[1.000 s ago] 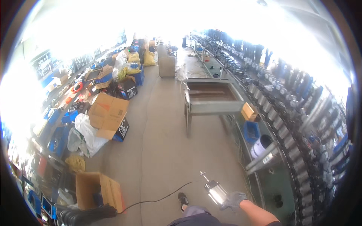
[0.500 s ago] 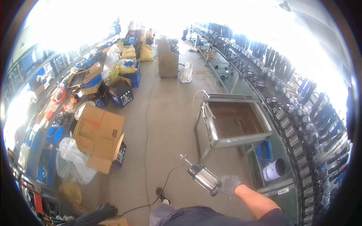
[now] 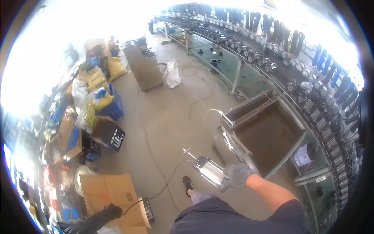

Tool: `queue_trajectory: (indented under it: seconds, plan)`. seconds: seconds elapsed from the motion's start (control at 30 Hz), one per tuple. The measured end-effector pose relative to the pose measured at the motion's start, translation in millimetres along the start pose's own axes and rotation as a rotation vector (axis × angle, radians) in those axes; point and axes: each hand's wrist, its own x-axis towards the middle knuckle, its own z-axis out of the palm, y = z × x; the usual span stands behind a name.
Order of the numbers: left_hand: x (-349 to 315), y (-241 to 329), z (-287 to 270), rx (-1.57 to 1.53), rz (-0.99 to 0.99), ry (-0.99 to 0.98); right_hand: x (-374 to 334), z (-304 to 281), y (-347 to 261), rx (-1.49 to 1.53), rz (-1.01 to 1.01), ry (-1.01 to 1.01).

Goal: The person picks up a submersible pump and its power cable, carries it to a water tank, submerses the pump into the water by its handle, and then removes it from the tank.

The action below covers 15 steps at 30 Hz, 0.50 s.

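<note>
The grey-gloved right hand holds a shiny silver metal cylinder left of the grey metal tub. Left hand's fingers: can't tell.

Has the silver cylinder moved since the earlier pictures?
Yes, forward: the silver cylinder, held in the gloved right hand, has come nearer the metal tank, which was well ahead at first and is now close by on its right.

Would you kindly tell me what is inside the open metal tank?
A brown surface, possibly liquid, shows inside the metal tank; anything beneath that surface is covered and cannot be seen.
</note>
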Motion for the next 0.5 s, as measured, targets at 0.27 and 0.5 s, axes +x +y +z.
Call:
queue_trajectory:
  seconds: [0.27,0.5]
  plan:
    - [129,298,-31,-1.623,-0.109,-0.086,194,-143,-25,0.076,-0.05,0.168]
    - [195,627,-54,-1.866,0.189,-0.166,298,-224,-4,0.254,0.303,0.482]
